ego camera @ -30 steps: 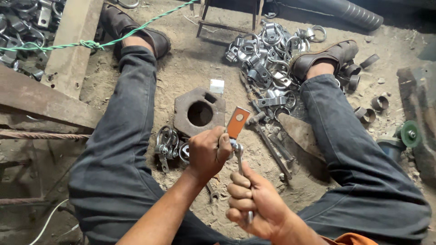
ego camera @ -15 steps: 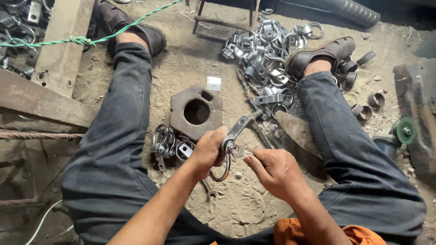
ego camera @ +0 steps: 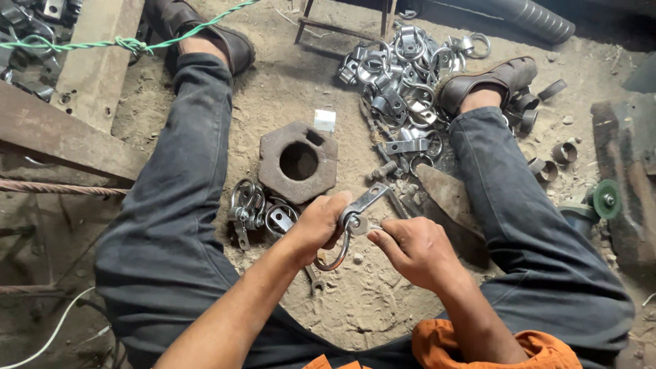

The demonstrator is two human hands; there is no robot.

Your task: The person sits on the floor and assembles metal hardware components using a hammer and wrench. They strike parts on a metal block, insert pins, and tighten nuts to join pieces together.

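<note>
Two hands meet over one small metal clamp [ego camera: 355, 217], held in the air between the person's spread legs, above the sandy floor [ego camera: 383, 307]. The left hand [ego camera: 316, 229] has its grip closed around the clamp's ring, a curved loop with a rusty tint hanging below the fingers, while a flat grey strap sticks up and to the right. The right hand [ego camera: 410, 249] pinches at the joint where ring and strap meet, fingertips closed on a small fitting there; what kind I cannot tell. Holding it from both sides keeps the piece steady and close to the eye.

Just beyond the hands, on the floor, lies a heavy rusted block [ego camera: 298, 160] with eight sides and a round hole through it, rough and pitted. Left of it, against the left leg, sit a few finished-looking clamps [ego camera: 256, 208], bright and smooth. A slim spanner [ego camera: 311, 279] lies under the left wrist. Farther off, by the right shoe [ego camera: 488, 80], a large heap of shiny rings and straps [ego camera: 400, 75] is tangled together.
</note>
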